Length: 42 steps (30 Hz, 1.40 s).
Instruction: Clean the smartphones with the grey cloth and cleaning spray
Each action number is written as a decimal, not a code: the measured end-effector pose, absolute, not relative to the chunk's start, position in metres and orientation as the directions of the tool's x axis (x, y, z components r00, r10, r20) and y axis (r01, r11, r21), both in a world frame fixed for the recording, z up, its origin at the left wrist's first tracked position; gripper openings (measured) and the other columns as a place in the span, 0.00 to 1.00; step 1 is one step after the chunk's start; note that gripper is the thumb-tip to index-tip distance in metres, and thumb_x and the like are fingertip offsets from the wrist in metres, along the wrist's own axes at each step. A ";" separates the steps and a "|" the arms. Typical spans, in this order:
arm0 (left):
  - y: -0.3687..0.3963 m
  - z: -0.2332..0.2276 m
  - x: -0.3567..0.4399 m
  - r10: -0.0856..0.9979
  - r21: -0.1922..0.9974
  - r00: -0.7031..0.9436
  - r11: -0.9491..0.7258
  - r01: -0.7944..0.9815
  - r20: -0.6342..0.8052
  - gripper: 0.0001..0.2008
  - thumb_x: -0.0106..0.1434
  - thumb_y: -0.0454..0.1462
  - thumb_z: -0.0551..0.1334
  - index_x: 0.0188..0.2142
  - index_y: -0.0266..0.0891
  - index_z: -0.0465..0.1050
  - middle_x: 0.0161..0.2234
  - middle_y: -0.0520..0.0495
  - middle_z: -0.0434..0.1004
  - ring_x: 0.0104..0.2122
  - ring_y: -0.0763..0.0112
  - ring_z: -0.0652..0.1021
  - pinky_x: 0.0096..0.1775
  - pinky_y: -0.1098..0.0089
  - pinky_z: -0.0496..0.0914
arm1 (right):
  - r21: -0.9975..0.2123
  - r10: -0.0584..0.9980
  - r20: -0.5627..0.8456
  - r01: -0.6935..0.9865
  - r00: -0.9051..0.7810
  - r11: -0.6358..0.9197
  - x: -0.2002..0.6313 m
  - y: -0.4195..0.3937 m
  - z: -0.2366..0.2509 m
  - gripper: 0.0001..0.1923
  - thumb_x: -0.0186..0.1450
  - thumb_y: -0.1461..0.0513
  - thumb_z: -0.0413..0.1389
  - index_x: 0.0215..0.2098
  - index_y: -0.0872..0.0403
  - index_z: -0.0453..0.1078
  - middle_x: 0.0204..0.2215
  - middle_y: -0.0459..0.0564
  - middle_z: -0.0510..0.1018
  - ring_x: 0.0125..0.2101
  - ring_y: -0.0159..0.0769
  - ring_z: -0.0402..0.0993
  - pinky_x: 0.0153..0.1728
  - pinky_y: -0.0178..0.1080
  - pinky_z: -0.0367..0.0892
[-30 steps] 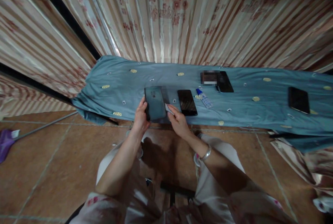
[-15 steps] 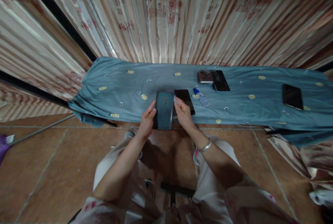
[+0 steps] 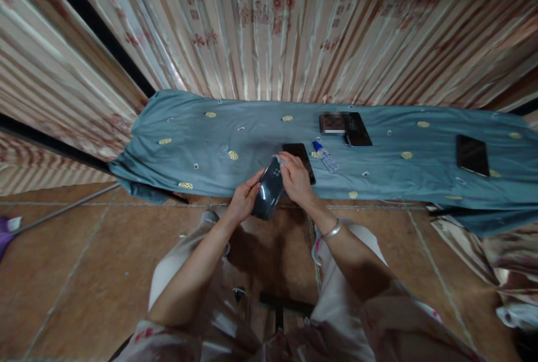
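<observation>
A dark smartphone (image 3: 269,189) is tilted over the near edge of the table, its glossy back with a camera cluster facing up. My left hand (image 3: 244,199) is closed on its left edge, thumb on top. At the phone's upper right corner, my right hand (image 3: 296,180) pinches a small pale cloth (image 3: 276,157) against the edge; most of the cloth is hidden by the fingers. Partly under my right hand lies a black phone (image 3: 299,151) on the table. Just right of that is a small clear bottle with a blue cap (image 3: 325,157), lying on its side.
A blue cloth with yellow patches (image 3: 260,126) covers the long table. Toward the back lie a black phone (image 3: 359,129) and a blurred-out dark item (image 3: 332,123). Another dark device (image 3: 473,154) rests at the right. Striped curtains (image 3: 269,31) hang behind.
The phone has turned clockwise and tipped, its lower end swinging nearer to me. My right hand has moved with the cloth from its right side to the upper corner.
</observation>
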State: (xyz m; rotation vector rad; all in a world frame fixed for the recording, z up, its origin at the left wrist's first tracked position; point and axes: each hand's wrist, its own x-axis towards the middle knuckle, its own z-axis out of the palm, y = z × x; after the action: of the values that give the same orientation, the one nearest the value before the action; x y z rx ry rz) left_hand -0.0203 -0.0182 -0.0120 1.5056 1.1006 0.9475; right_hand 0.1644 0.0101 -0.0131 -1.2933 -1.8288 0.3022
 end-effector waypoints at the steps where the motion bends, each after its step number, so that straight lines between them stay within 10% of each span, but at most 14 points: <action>1: -0.019 -0.014 -0.020 0.956 0.976 0.292 -0.091 0.195 0.031 0.30 0.65 0.50 0.57 0.61 0.36 0.69 0.62 0.43 0.70 0.64 0.58 0.67 0.67 0.57 0.54 | -0.608 0.856 0.501 0.654 -0.123 0.450 0.163 0.009 -0.012 0.20 0.72 0.61 0.42 0.54 0.55 0.71 0.53 0.59 0.76 0.53 0.45 0.71 0.57 0.51 0.66; 8: -0.019 -0.016 -0.019 0.963 0.933 0.265 -0.129 0.337 0.038 0.27 0.66 0.43 0.55 0.61 0.34 0.68 0.59 0.39 0.73 0.60 0.57 0.71 0.64 0.56 0.59 | -0.479 0.808 0.504 0.680 -0.305 0.555 0.155 0.000 -0.004 0.21 0.70 0.65 0.44 0.57 0.57 0.69 0.57 0.60 0.73 0.59 0.47 0.65 0.62 0.55 0.63; 17: -0.019 -0.012 -0.018 0.977 0.938 0.214 -0.084 0.336 0.011 0.30 0.67 0.40 0.56 0.66 0.31 0.54 0.24 0.54 0.69 0.26 0.70 0.70 0.38 0.67 0.68 | -0.388 0.752 0.473 0.658 -0.459 0.645 0.142 -0.012 -0.005 0.21 0.68 0.68 0.43 0.54 0.59 0.71 0.56 0.60 0.74 0.61 0.46 0.63 0.64 0.55 0.62; 25: -0.023 0.000 -0.016 0.975 0.949 0.216 -0.025 0.316 -0.046 0.27 0.64 0.43 0.59 0.60 0.35 0.65 0.24 0.54 0.69 0.24 0.70 0.68 0.35 0.68 0.66 | -0.630 0.874 0.450 0.629 -0.182 0.456 0.172 0.010 -0.006 0.20 0.67 0.64 0.46 0.52 0.54 0.74 0.52 0.56 0.78 0.56 0.45 0.69 0.61 0.52 0.63; 31: -0.017 -0.004 -0.021 0.988 0.996 0.134 0.074 0.053 -0.080 0.22 0.62 0.45 0.61 0.54 0.40 0.70 0.29 0.52 0.76 0.29 0.68 0.74 0.37 0.68 0.69 | -0.994 0.982 0.067 0.092 0.179 0.051 0.181 0.026 -0.013 0.14 0.60 0.54 0.56 0.40 0.51 0.78 0.28 0.43 0.81 0.32 0.36 0.76 0.39 0.39 0.72; 36: -0.015 -0.006 -0.018 0.993 0.995 0.090 0.075 0.066 -0.080 0.20 0.62 0.43 0.59 0.53 0.38 0.70 0.30 0.50 0.75 0.31 0.68 0.74 0.37 0.68 0.70 | -0.913 0.961 -0.227 -0.378 0.161 -0.153 0.171 0.026 -0.007 0.15 0.50 0.56 0.63 0.35 0.53 0.77 0.23 0.40 0.79 0.23 0.30 0.72 0.26 0.32 0.67; 42: -0.011 -0.008 -0.024 0.994 0.925 0.062 -0.108 0.365 0.092 0.20 0.65 0.38 0.54 0.54 0.36 0.71 0.45 0.41 0.78 0.46 0.61 0.76 0.54 0.59 0.68 | -0.782 0.930 -0.360 -0.566 0.069 -0.261 0.172 0.022 0.002 0.02 0.54 0.64 0.60 0.27 0.53 0.71 0.19 0.40 0.75 0.22 0.30 0.72 0.28 0.34 0.70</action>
State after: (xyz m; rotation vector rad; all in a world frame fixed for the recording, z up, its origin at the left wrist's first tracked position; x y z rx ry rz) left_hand -0.0237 -0.0105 -0.0078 1.5829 1.3965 1.0492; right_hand 0.1721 0.0223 0.0017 -1.0619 -0.4719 1.5283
